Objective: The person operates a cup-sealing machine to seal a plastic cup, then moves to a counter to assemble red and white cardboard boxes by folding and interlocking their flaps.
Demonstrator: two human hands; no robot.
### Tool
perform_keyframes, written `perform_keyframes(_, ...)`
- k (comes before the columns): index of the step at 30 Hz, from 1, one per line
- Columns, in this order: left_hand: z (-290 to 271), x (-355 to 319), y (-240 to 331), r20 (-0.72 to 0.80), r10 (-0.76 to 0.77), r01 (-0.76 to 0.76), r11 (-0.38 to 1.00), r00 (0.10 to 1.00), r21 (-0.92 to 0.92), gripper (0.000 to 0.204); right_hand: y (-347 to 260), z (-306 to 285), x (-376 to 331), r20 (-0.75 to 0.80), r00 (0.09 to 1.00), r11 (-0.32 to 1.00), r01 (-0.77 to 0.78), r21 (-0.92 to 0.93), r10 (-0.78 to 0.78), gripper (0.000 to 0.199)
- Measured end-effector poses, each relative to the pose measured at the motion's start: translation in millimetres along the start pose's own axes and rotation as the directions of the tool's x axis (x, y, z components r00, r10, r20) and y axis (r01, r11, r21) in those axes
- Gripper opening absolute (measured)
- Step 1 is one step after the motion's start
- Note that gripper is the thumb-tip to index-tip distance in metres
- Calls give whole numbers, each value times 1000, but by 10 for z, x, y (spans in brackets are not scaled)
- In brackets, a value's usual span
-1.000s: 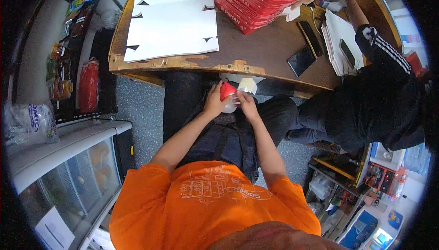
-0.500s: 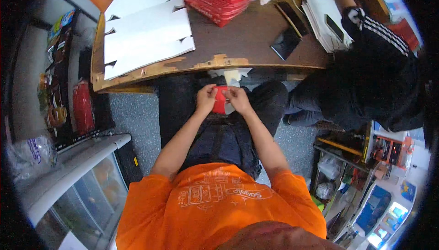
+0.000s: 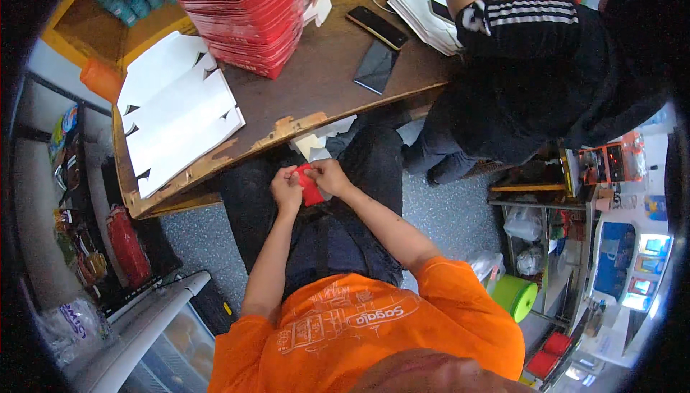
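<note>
I sit at a brown wooden table [image 3: 302,84] with both hands over my lap, just under the table's edge. My left hand [image 3: 286,186] and my right hand [image 3: 329,176] both pinch a small red folded piece of card [image 3: 310,186] held between them. Right above the hands, white card pieces [image 3: 316,143] hang at the table's edge. A tall stack of red boxes [image 3: 248,12] stands on the table ahead. Flat white box blanks [image 3: 176,120] lie on the table to my left.
A person in a black striped jacket [image 3: 546,62] sits to my right, a hand on a white stack of sheets [image 3: 420,5]. Two dark phones [image 3: 377,48] lie on the table. Shelves of goods [image 3: 79,199] stand at left, a glass-topped freezer [image 3: 144,321] at lower left.
The view has swung, so the table and stack sit further right and higher. My hands have stayed together on the red piece, working it closer to my lap.
</note>
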State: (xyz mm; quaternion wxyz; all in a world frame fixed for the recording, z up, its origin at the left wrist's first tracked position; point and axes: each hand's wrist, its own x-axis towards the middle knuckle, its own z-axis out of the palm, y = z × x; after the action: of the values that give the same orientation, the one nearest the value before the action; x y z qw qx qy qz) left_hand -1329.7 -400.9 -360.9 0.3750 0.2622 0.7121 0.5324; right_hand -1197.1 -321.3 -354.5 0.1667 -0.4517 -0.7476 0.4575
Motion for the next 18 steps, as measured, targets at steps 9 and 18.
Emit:
perform_keyframes(9,-28,70,-79,42,48,-42,990,998,-133,12,-42,-4,40,-39,999,1000,-13,-27,12,30)
perform_keyframes(18,-119,70,-59,-18,105,-103,993,994,59,6,-225,65,-41,-74,994,997,79,-1,-79,30)
